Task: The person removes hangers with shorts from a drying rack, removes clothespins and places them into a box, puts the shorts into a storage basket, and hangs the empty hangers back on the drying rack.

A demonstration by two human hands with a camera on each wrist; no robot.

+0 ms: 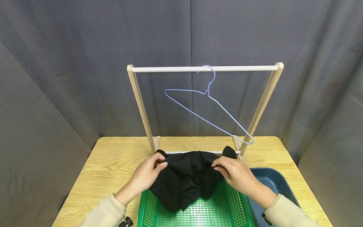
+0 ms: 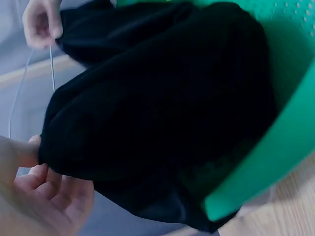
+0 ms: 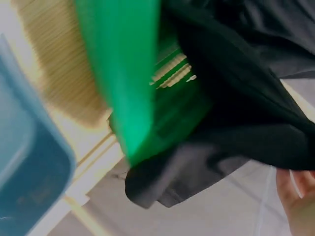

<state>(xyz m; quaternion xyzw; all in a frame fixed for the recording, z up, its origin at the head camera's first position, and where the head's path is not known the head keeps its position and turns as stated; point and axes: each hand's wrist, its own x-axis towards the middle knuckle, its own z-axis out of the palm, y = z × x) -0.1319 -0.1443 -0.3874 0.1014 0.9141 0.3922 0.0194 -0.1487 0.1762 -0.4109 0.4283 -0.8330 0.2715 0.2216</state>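
A black garment [image 1: 188, 176], its exact kind hard to tell in the folds, is stretched between my two hands above a green basket [image 1: 246, 209]. My left hand [image 1: 146, 173] pinches its upper left part between thumb and fingers. The upper right part is pinched by my right hand [image 1: 236, 175]. Past each hand a small flap of black cloth sticks out. The garment's lower part hangs down into the basket. In the left wrist view the cloth [image 2: 157, 98] spans from one hand to the other; in the right wrist view it drapes over the basket's rim [image 3: 128, 98].
Behind the basket stands a wooden rack [image 1: 139, 107] with a white top bar [image 1: 170, 69]. A lavender hanger [image 1: 227, 112] hangs from it, tilted down to the right. A dark blue tray [image 1: 269, 175] lies right of the basket on the wooden table [image 1: 113, 164].
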